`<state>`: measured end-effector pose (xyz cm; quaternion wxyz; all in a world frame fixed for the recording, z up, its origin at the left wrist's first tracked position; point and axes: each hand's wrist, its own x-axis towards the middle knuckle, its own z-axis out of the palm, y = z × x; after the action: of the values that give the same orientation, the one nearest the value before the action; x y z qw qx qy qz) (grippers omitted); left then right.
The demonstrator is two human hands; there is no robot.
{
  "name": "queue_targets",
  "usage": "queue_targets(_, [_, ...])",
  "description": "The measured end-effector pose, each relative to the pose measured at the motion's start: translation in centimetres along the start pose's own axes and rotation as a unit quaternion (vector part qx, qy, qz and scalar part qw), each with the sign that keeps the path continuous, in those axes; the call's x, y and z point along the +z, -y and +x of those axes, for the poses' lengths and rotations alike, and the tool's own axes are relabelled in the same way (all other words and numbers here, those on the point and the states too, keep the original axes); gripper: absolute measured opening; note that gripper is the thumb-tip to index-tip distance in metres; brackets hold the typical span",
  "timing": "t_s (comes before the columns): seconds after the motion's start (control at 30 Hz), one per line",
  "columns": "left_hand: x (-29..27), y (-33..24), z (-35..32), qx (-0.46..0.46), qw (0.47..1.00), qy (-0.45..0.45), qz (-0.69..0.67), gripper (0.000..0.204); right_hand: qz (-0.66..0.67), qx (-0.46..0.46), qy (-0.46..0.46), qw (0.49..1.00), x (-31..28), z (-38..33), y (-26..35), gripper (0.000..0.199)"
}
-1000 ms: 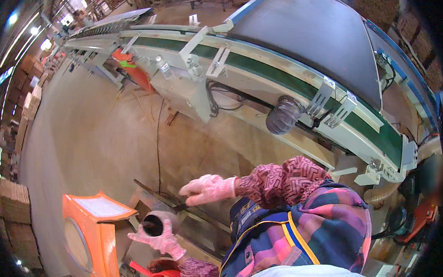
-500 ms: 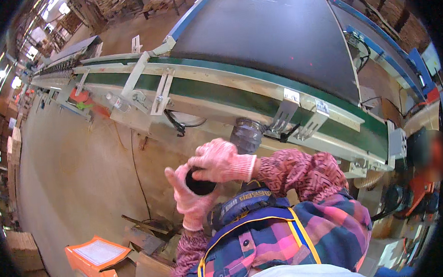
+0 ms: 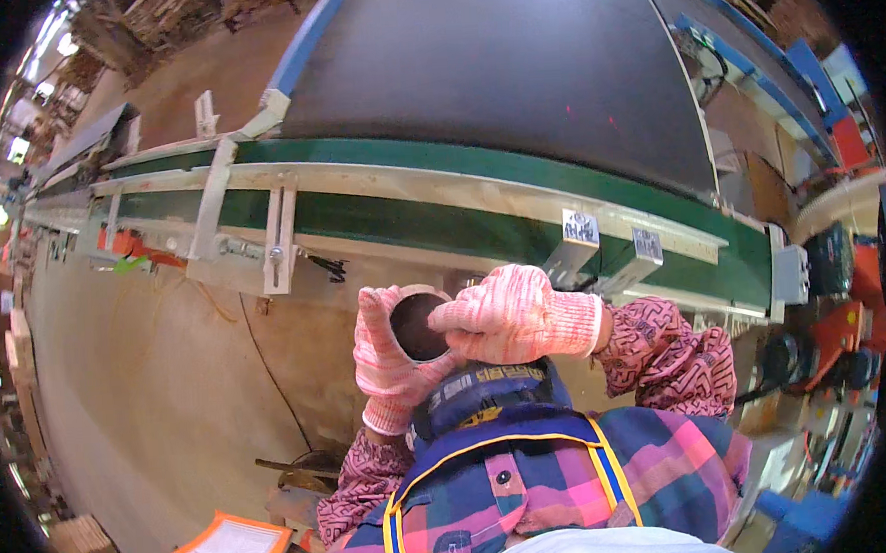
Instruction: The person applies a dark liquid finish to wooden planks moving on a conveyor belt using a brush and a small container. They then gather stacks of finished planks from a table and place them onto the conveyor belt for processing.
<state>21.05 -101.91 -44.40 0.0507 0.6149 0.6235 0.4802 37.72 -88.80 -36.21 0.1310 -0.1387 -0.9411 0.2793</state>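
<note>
Pink-and-white knitted gloves cover both of my hands. My left hand is wrapped around a round, cup-like thing with a light rim and a dark inside; whether it is a cup or a hollow roll, I cannot tell. At its right side, my right hand has its fingers curled together, the tips at the rim. Anything pinched between those fingertips is hidden. Both hands are in front of my chest, over a dark blue waist pouch, on the near side of the conveyor.
A green conveyor belt with metal brackets crosses ahead. Beyond it lies a wide black belt with a blue frame. An orange box flap with a white sheet is at lower left. A dark cable runs along the floor.
Both hands have risen toward the conveyor with the cup-like thing. My right fingers have moved from inside its opening to its right rim. The view has shifted, and the dark jar-like thing is now mostly covered.
</note>
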Motion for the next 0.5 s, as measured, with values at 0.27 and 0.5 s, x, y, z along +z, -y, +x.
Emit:
queue_targets(0.27, [-3.5, 3.7, 2.4, 0.043, 0.991, 0.083, 0.096, 0.131, 0.293, 0.245, -0.087, 0.92, -1.0, -0.2, 0.8, 0.024])
queue_targets(0.5, [-4.3, 5.7, 5.0, 0.058, 0.997, 0.042, 0.016, 0.119, 0.399, 0.345, -0.031, 0.849, -1.4, -1.3, -0.6, 0.028])
